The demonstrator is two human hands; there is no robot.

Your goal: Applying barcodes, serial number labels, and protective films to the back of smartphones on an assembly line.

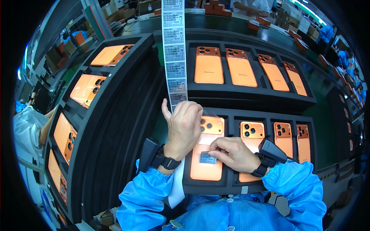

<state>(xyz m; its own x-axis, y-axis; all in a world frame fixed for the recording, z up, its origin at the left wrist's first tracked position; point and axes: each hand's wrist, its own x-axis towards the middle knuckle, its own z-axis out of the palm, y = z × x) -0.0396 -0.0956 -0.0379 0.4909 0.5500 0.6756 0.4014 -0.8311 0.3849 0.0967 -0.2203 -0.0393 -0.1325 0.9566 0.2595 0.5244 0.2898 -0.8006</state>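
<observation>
An orange phone (pixel 206 169) lies back up in a slot of the near black foam tray (pixel 231 187). My right hand (pixel 235 154) pinches a small grey printed label (pixel 208 157) over the phone's lower back. Above the phone's camera end, my left hand (pixel 183 125) is closed, its thumb and forefinger together at what looks like the edge of a clear film (pixel 214 113). Its little finger sticks out to the left. A long strip of printed labels (pixel 174 52) hangs down behind the left hand, and its white tail shows below the wrist.
More orange phones fill the near tray, a far foam tray (pixel 254 94) and a stack of black trays (pixel 115 115) at left. Behind runs a green conveyor belt (pixel 216 24) with orange boxes (pixel 217 8). A co-worker's sleeve (pixel 29 123) shows at far left.
</observation>
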